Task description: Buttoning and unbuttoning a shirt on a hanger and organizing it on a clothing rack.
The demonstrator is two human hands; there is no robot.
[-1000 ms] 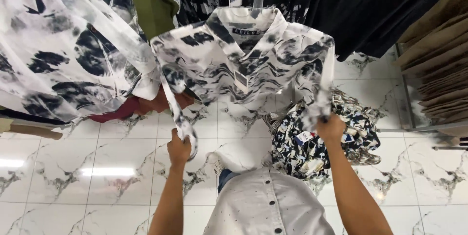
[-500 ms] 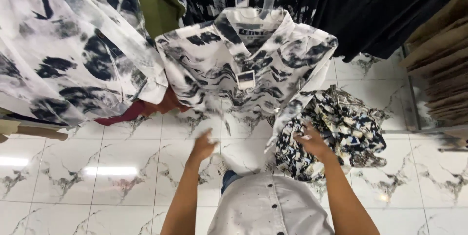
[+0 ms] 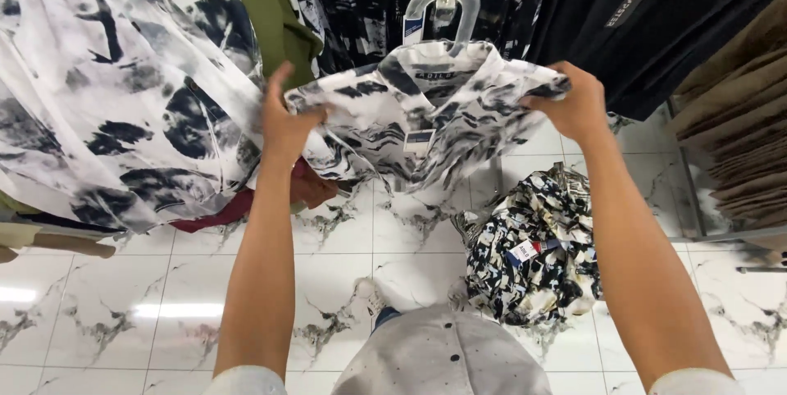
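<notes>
Head view: left hand (image 3: 283, 120) and right hand (image 3: 574, 104) each closed in a grip on a shoulder of the black-and-white shirt (image 3: 426, 129), which hangs on a clear hanger (image 3: 443, 6). Patterned bundle (image 3: 533, 251) on floor below the shirt.

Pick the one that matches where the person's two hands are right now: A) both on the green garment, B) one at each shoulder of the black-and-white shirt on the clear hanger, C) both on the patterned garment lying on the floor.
B: the left hand and right hand grip opposite shoulders of the black-and-white shirt hanging on the clear hanger.
</notes>
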